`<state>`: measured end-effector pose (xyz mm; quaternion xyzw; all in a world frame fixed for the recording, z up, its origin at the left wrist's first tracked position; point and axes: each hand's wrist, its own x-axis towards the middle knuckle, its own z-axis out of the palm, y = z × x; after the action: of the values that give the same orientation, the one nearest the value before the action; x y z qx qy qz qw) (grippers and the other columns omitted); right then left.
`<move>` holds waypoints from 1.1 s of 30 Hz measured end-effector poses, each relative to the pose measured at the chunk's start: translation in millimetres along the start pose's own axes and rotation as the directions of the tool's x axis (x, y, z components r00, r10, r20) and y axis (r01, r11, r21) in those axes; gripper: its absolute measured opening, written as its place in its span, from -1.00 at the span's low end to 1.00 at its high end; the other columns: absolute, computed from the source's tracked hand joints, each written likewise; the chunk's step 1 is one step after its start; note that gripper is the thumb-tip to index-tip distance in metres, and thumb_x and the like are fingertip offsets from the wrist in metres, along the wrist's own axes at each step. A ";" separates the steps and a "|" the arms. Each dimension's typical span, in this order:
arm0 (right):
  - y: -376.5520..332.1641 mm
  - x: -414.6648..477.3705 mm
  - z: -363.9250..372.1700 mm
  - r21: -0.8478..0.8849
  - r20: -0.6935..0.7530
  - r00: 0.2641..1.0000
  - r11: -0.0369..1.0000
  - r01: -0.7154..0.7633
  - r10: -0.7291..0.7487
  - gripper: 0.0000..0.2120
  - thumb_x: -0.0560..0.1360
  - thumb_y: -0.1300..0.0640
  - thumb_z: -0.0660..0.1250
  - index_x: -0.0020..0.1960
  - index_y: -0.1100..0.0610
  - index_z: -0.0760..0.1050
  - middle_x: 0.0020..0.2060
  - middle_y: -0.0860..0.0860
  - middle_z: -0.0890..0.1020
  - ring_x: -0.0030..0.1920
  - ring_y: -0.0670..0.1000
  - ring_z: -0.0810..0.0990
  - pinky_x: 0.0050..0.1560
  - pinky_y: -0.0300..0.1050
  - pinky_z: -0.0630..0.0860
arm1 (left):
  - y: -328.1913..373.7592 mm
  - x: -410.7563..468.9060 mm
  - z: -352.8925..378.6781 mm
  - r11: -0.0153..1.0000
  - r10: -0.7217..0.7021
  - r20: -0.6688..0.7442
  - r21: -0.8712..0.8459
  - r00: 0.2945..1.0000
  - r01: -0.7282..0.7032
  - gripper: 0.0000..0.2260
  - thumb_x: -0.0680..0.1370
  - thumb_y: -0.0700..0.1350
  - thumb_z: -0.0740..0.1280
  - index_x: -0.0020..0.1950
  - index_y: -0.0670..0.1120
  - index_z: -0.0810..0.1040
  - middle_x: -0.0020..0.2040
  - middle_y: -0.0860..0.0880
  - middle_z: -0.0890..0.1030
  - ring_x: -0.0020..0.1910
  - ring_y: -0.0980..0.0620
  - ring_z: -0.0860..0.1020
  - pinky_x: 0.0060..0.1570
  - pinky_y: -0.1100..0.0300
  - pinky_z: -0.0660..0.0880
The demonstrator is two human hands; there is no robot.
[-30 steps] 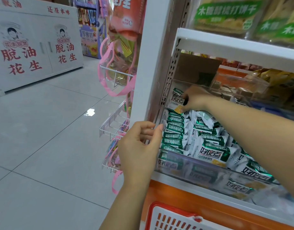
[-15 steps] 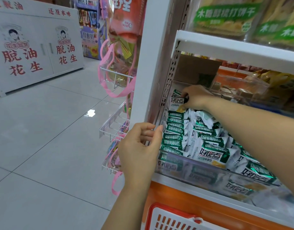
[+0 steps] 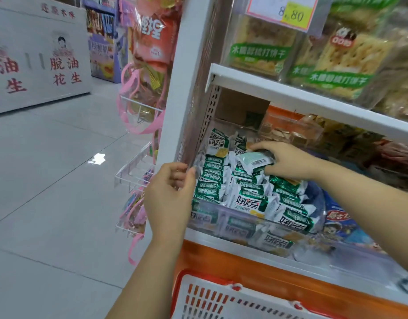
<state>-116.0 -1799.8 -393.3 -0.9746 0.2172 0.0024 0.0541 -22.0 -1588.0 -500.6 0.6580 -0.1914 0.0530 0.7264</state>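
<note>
White metal shelf [image 3: 221,241] fills the right side, with an orange panel under its front edge and a higher board above carrying cracker packs [image 3: 336,65]. Along the shelf's left end sits a clear bin [image 3: 232,224], its left wall close against the perforated upright. Below the shelf's front edge, a red-and-white basket [image 3: 209,300] pokes up at the bottom.

Inside the bin lies a pile of green-and-white packets [image 3: 251,201]. The ones along the left wall stand in a tidy row on edge, the ones toward the right lie loose and overlapping. One more packet stands upright at the bin's back left corner.

The left hand [image 3: 169,199] is at the bin's front left corner, fingers curled, thumb and fingertips pinching the clear wall there. The right hand [image 3: 288,161] reaches in over the back of the pile, and its fingers close around a single packet [image 3: 255,161], barcode side up, just above the other packets near the back of the bin.
</note>
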 end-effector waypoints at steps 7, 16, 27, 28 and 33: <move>-23.3 -23.2 -8.9 0.132 -0.216 0.976 0.989 0.064 -0.034 -0.76 0.56 0.10 0.30 0.22 -0.01 0.46 0.13 -0.14 0.51 0.07 -0.19 0.48 0.02 -0.34 0.34 | 35.3 8.3 13.5 0.964 0.244 0.197 0.058 0.950 -0.260 -0.82 0.53 -0.16 0.35 0.10 0.05 0.57 -0.02 0.17 0.56 -0.05 0.25 0.51 0.03 0.27 0.49; -46.3 -64.3 -9.2 0.762 0.030 0.999 0.648 -0.008 -0.024 -0.72 0.58 0.06 0.16 0.16 0.11 0.56 0.06 0.02 0.67 0.12 0.08 0.61 0.26 0.02 0.47 | 50.6 20.3 20.4 0.997 0.050 0.673 -0.080 0.738 0.005 -0.79 0.53 -0.03 0.38 0.17 0.12 0.56 0.01 0.17 0.66 -0.01 0.23 0.61 0.01 0.15 0.56; 10.7 -71.5 -4.4 0.043 -0.001 0.957 0.956 -0.289 0.290 -0.41 0.44 -0.15 0.39 0.39 0.01 0.32 0.32 -0.02 0.47 0.25 -0.03 0.48 0.27 -0.11 0.40 | 53.2 24.1 21.9 0.994 -0.036 0.485 -0.071 0.874 0.080 -0.75 0.51 0.06 0.38 0.14 0.00 0.53 -0.02 0.06 0.63 -0.01 0.03 0.60 0.06 -0.06 0.57; 11.2 -70.5 -2.2 0.026 0.000 0.958 0.958 -0.287 0.287 -0.40 0.43 -0.15 0.39 0.39 0.00 0.32 0.33 -0.03 0.46 0.25 -0.03 0.49 0.27 -0.09 0.41 | 52.9 23.7 22.6 0.994 -0.039 0.477 -0.074 0.878 0.085 -0.74 0.51 0.06 0.38 0.14 0.00 0.54 -0.01 0.07 0.63 -0.01 0.05 0.60 0.07 -0.06 0.57; 10.5 -69.5 -4.6 0.057 -0.105 0.958 0.963 -0.262 0.267 -0.52 0.43 -0.03 0.43 0.30 0.00 0.39 0.22 0.00 0.52 0.09 -0.01 0.55 0.14 -0.12 0.46 | 52.6 21.7 24.6 0.991 -0.068 0.452 -0.070 0.890 0.112 -0.77 0.50 0.07 0.39 0.10 0.01 0.54 -0.04 0.10 0.62 -0.04 0.06 0.60 0.05 -0.05 0.58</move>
<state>-183.5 -1780.3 -387.9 -0.9341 0.3481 -0.0496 0.0616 -24.4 -1609.0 -442.3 0.6256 -0.3253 -0.1429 0.6945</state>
